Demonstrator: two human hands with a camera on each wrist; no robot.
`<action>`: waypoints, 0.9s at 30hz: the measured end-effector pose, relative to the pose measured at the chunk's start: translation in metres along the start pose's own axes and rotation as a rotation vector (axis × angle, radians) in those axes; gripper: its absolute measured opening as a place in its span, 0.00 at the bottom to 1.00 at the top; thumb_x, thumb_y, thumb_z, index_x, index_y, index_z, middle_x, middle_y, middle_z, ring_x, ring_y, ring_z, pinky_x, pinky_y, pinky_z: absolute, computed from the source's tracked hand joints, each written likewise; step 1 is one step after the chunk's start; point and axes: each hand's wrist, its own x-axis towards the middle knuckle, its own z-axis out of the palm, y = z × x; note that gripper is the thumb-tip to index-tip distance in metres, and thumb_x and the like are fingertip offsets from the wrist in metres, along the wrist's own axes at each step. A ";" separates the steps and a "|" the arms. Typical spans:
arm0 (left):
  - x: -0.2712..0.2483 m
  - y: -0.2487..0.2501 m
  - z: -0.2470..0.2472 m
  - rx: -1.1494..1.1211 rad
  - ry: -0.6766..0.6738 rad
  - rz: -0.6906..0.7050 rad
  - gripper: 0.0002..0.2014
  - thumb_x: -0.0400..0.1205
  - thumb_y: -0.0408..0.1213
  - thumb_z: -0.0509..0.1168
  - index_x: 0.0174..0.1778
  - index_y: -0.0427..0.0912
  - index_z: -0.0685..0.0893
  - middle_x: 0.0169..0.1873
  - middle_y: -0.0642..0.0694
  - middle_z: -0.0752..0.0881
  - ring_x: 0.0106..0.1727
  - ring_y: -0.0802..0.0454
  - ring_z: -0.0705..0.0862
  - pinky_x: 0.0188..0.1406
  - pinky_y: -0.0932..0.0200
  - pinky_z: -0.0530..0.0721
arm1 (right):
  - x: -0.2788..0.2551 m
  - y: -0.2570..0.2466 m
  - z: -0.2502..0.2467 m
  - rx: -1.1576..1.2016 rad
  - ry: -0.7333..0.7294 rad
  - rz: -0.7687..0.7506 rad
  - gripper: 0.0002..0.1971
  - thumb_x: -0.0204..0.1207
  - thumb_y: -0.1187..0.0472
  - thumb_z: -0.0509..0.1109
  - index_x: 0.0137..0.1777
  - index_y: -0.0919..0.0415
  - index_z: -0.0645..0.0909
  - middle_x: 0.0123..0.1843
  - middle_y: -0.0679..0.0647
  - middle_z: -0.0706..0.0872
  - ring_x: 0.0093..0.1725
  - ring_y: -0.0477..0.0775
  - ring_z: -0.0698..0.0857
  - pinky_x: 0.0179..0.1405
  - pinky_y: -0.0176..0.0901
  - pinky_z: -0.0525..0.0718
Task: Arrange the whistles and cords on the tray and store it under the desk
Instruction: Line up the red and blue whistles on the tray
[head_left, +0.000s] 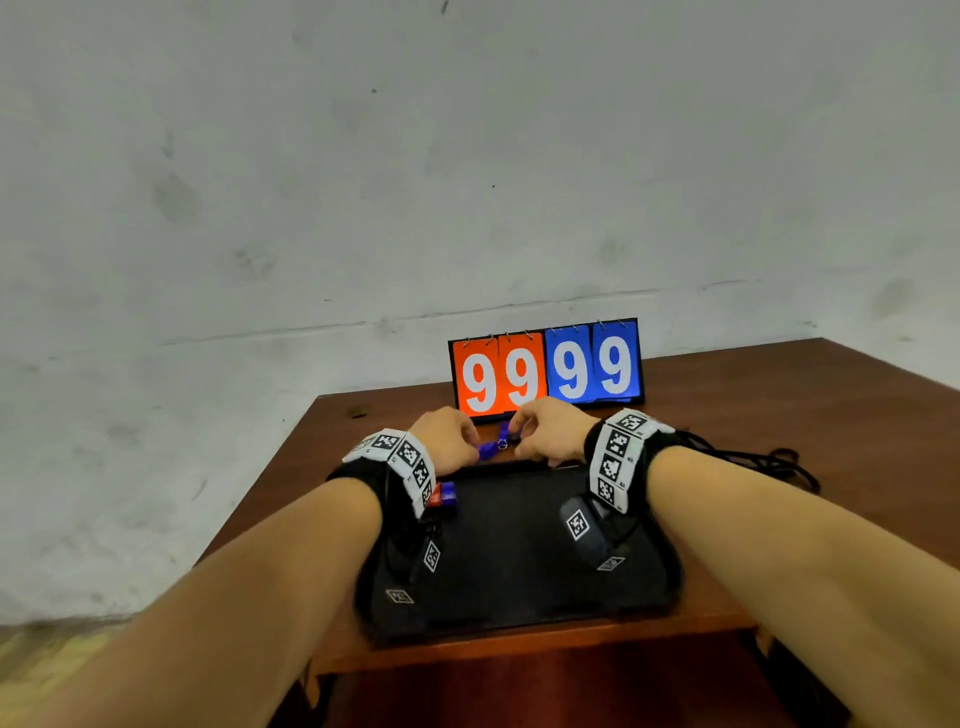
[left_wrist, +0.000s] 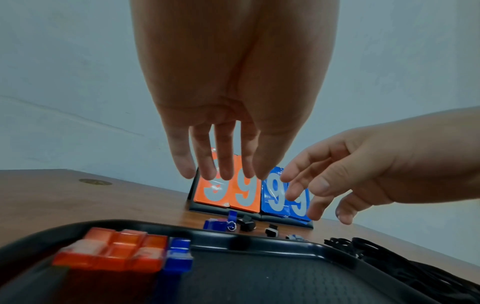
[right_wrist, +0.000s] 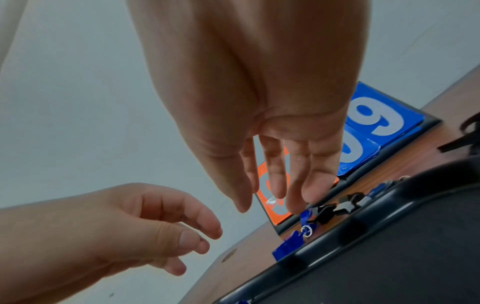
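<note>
Left hand: above the desk beyond the tray's far rim, fingers hanging straight and relaxed, holding nothing.
Right hand: beside the left, fingers loosely spread, empty; fingertips just above the loose whistles.
Blue whistles: on the desk between the tray and the scoreboard, below both hands; a metal ring joins them.
Black whistles: just right of the blue ones.
Tray: black, nearer the person; red and blue whistles lie in its far left corner.
Cords: black, piled right of the tray.

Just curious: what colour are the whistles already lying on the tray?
Orange-red whistles, with one blue whistle beside them; clearest in the left wrist view.
</note>
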 end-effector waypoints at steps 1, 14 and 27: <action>0.003 0.006 0.002 0.013 -0.007 0.000 0.10 0.79 0.40 0.72 0.55 0.46 0.88 0.54 0.49 0.86 0.53 0.54 0.84 0.56 0.57 0.83 | -0.002 0.005 -0.004 0.009 0.010 0.009 0.21 0.74 0.59 0.77 0.66 0.55 0.78 0.58 0.55 0.83 0.54 0.55 0.86 0.52 0.49 0.90; 0.045 0.017 0.019 0.041 -0.124 -0.097 0.13 0.80 0.38 0.71 0.60 0.43 0.87 0.53 0.49 0.85 0.54 0.52 0.83 0.53 0.58 0.82 | 0.021 0.042 -0.018 0.104 0.013 0.031 0.17 0.77 0.65 0.72 0.65 0.55 0.79 0.56 0.58 0.87 0.47 0.53 0.86 0.49 0.47 0.89; 0.087 -0.002 0.036 0.131 -0.304 -0.064 0.20 0.81 0.41 0.70 0.70 0.46 0.83 0.66 0.47 0.81 0.64 0.49 0.80 0.59 0.60 0.75 | 0.059 0.051 0.001 0.088 -0.011 0.004 0.15 0.80 0.62 0.70 0.66 0.54 0.80 0.58 0.52 0.83 0.51 0.54 0.86 0.38 0.40 0.88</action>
